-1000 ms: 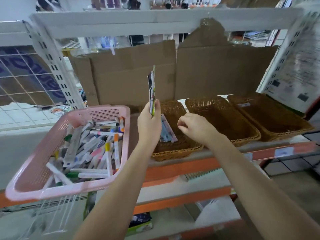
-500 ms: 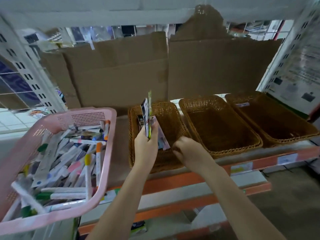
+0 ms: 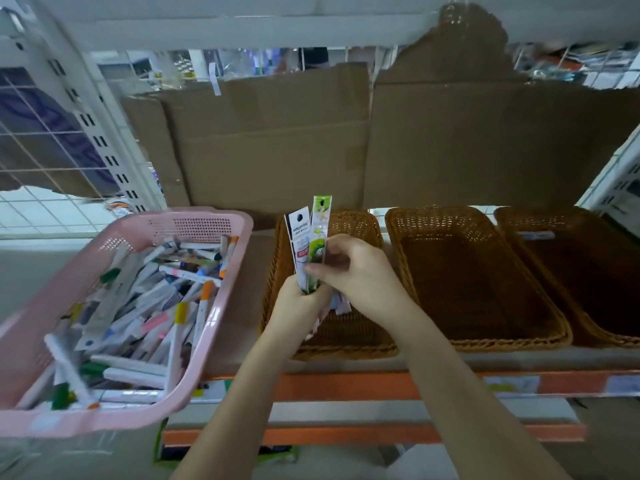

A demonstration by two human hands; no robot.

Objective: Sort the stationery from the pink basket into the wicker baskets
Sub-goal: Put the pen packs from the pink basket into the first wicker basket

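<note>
The pink basket (image 3: pixel 221 320) stands at the left, full of markers and pens (image 3: pixel 156 306). Three wicker baskets sit in a row on the shelf: the left one (image 3: pixel 360 344), the middle one (image 3: pixel 408 230) and the right one (image 3: pixel 512 220). My left hand (image 3: pixel 298 306) grips the lower end of narrow stationery packets (image 3: pixel 308 240), a white one and a green one, held upright over the left wicker basket. My right hand (image 3: pixel 356 271) pinches the green packet from the right. A few packets lie in the left wicker basket beneath my hands, mostly hidden.
Brown cardboard sheets (image 3: pixel 346 143) line the back of the shelf. An orange shelf edge (image 3: pixel 346 386) with price labels runs below the baskets. A small item (image 3: pixel 536 234) lies in the right wicker basket. A white perforated upright (image 3: pixel 86 126) stands at the left.
The view dropped and closed in on the baskets. My left hand lowered the packets over the left wicker basket. My right hand rose from the basket and took hold of the green packet.
</note>
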